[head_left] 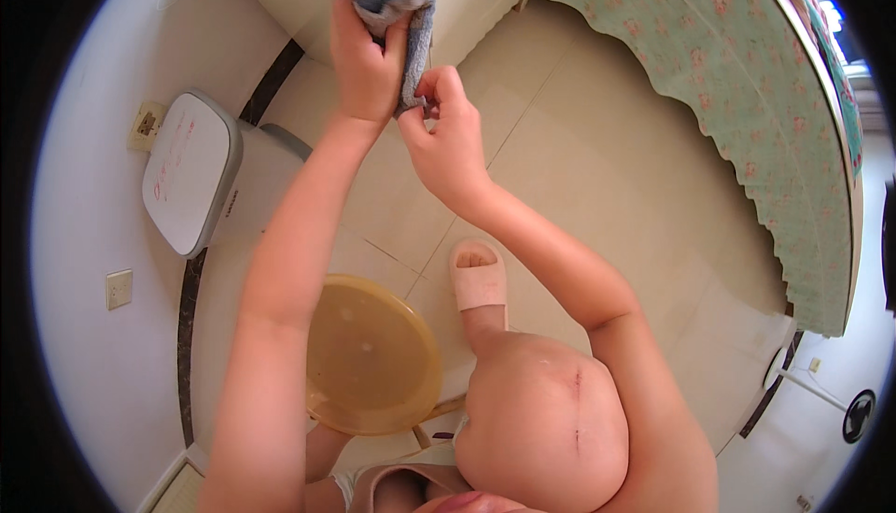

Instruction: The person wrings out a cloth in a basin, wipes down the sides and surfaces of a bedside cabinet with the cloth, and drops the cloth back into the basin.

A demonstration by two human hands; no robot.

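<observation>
A grey-blue cloth [390, 1] with a soft, towel-like texture is bunched up at the top of the view, in front of a pale cabinet. My left hand [366, 70] is closed around its gathered upper part, with the thumb pressed against it. From there a narrow length of the cloth hangs down beside the left hand. Close by, my right hand [450, 135] pinches the lower end of that length between thumb and fingers. Both arms are stretched forward.
The pale cabinet [481, 4] stands ahead. At left are a white-topped, grey-rimmed bin-like object [191, 172] and wall sockets [119, 290]. Below is a round yellow-brown stool or basin [373, 354]. A green floral bed skirt [709, 56] hangs at right. My foot wears a pink slipper [480, 280].
</observation>
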